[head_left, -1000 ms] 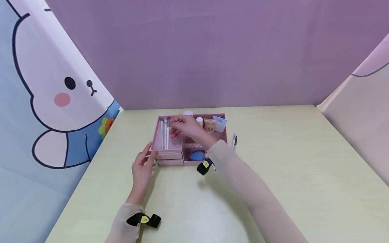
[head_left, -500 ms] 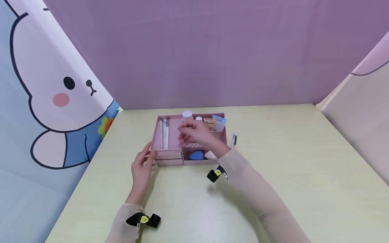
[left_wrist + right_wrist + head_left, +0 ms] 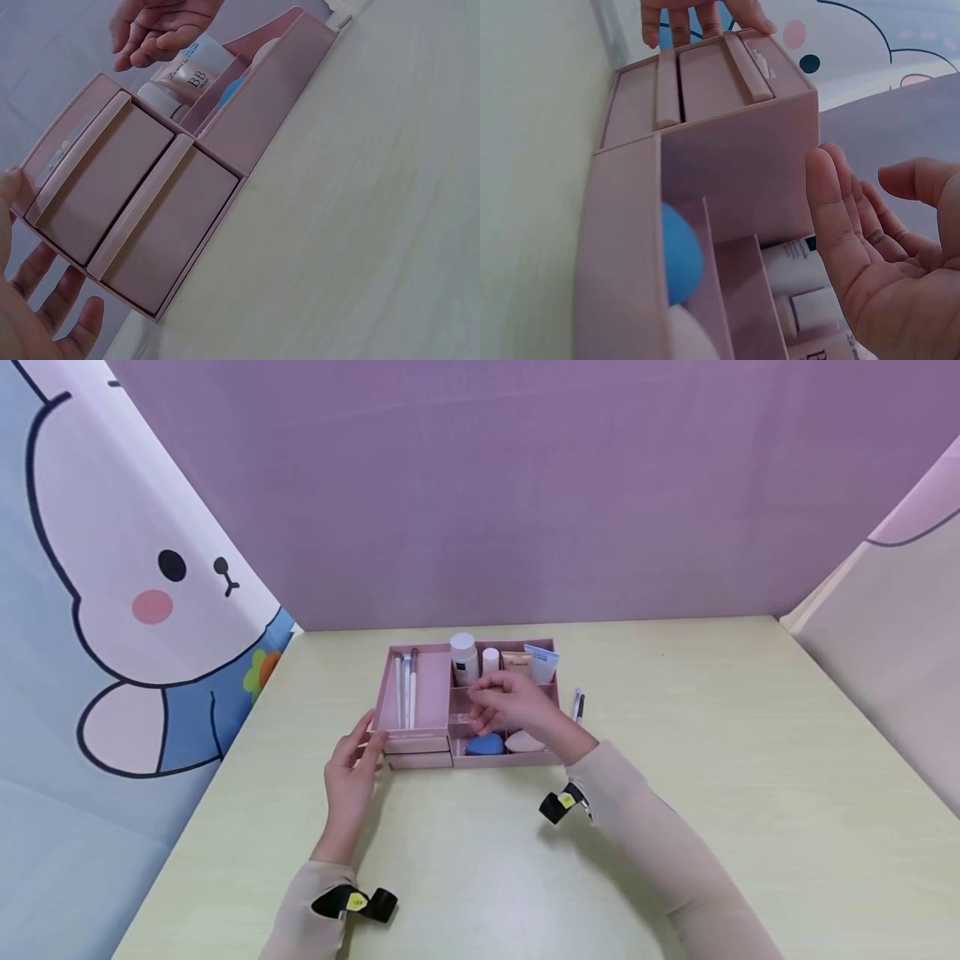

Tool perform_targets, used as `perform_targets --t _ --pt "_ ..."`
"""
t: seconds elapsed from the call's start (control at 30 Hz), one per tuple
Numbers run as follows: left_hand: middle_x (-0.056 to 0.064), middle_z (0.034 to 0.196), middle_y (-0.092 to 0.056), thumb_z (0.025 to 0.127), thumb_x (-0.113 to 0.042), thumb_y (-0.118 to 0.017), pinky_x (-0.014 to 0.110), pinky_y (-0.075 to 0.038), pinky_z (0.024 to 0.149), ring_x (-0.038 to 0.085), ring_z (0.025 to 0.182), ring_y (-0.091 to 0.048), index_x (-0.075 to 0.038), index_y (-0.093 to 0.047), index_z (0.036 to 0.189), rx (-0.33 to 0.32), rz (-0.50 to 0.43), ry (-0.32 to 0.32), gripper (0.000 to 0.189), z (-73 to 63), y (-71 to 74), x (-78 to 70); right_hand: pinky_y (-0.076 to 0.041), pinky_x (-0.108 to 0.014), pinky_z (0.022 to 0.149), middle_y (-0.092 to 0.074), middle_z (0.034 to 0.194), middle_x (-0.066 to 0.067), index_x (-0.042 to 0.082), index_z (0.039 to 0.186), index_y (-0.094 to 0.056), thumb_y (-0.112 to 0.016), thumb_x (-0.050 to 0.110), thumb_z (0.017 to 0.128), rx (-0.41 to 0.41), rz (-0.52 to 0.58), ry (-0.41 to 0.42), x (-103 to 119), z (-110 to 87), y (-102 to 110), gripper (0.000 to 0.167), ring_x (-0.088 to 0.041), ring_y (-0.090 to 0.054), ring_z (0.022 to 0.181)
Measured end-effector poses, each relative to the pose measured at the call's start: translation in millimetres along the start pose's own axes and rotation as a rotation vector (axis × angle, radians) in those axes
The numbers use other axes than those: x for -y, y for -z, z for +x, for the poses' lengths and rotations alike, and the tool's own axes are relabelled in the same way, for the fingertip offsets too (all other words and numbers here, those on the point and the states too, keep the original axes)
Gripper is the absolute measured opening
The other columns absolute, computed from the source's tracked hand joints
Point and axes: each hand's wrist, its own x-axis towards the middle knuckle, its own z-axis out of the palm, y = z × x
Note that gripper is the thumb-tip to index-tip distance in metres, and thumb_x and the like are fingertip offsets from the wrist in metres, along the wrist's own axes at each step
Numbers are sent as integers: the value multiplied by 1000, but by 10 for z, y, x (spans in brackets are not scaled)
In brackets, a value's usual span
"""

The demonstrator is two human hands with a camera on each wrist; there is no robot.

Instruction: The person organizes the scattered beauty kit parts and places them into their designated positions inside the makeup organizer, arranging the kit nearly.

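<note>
A pink desktop organizer (image 3: 510,761) stands near the table's back edge. My left hand (image 3: 352,777) rests against its left side, thumb at the front corner, fingers fairly straight. Over the organizer's right half hovers my right hand (image 3: 517,702), fingers loosely bent, with nothing seen between them in the right wrist view. Several slim makeup brushes (image 3: 407,693) lie in the top left tray. Behind the right hand stand a white bottle (image 3: 464,662), a smaller white-capped bottle (image 3: 491,660), a BB cream tube (image 3: 517,662) and a pale blue tube (image 3: 543,665). A blue makeup sponge (image 3: 486,744) and a pale sponge (image 3: 523,742) occupy the front compartments.
Two drawers (image 3: 120,172) face front under the brush tray. A slim white-and-black pen-like item (image 3: 579,705) is at the organizer's right side. A purple backdrop (image 3: 525,493) rises behind the light table (image 3: 750,735), with a cartoon-print cloth (image 3: 120,652) at the left.
My right hand has moved right and toward the front, from beside the brushes to over the right compartments, uncovering the white bottle. The left hand has stayed in place.
</note>
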Motion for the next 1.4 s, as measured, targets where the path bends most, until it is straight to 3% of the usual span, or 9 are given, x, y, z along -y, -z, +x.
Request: perform_targets --t 0.23,0.53,0.77,1.4 --pt "-5 100 -55 100 -17 -63 19 -55 71 4 84 -56 -13 -60 140 4 -5 11 40 -6 -1 -6 -62 -37 70 -65 90 -21 -8 115 -58 -53 8 103 23 -20 36 -167 -91 135 21 -22 -68 70" --pt "-6 95 -58 98 -15 -65 18 -56 66 4 80 -57 -9 -63 136 -16 -23 -84 38 -10 -10 41 -62 -35 65 -66 83 -15 -17 117 -53 -53 7 102 3 -15 34 -336 -187 346 28 -20 -67 67" --pt "-7 96 -57 99 -15 -65 19 -56 67 4 80 -57 -12 -62 137 -9 -21 -74 38 -10 -5 35 -62 -37 67 -66 83 -16 -17 119 -52 -52 8 103 -32 -50 -3 -423 -234 529 30 -20 -67 69" --pt "-7 95 -57 98 -15 -65 20 -56 68 4 81 -57 -12 -63 137 -14 -11 -79 38 -14 -2 20 -62 -34 66 -65 80 -11 -23 121 -47 -49 4 101 -152 -25 -2 -487 -466 988 34 -17 -67 66"
